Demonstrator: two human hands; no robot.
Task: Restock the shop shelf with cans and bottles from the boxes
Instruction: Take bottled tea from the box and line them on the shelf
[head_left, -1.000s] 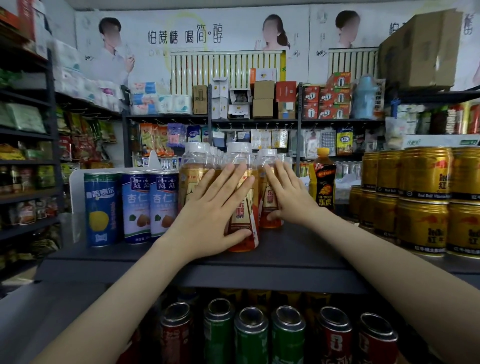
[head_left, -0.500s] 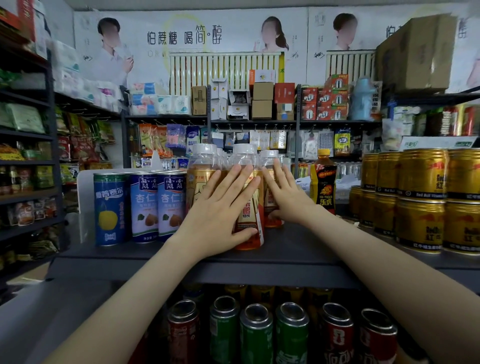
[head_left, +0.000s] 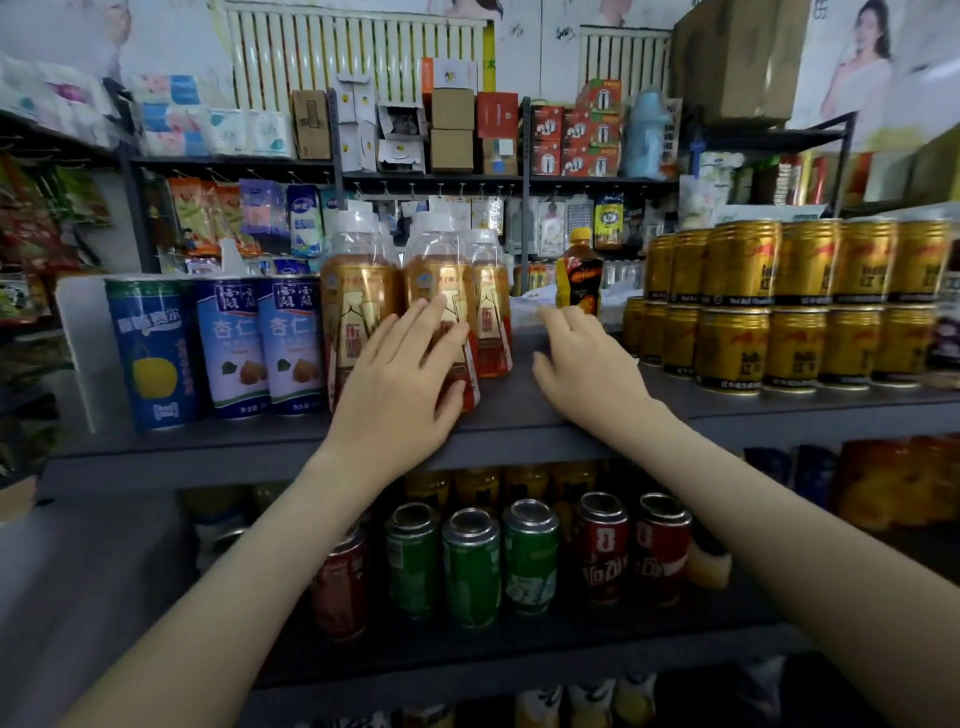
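The tea bottles (head_left: 358, 306) stand upright on the upper shelf (head_left: 545, 410), packed between the blue cans (head_left: 234, 343) and the stacked gold cans (head_left: 779, 312). The left hand (head_left: 400, 374) lies flat against the front bottle (head_left: 439, 275), its fingers (head_left: 431, 322) straight and pressing on the label, not wrapped around it. The right hand (head_left: 587, 358) hovers over bare shelf just beside the right-most bottle, fingers loose and holding nothing.

These look like full plastic bottles: fairly heavy, with thin walls that give under a squeeze and a slick label. Tall and narrow, they would tip if pushed high, so a push low on the body or a grip around the labelled middle seems safest.
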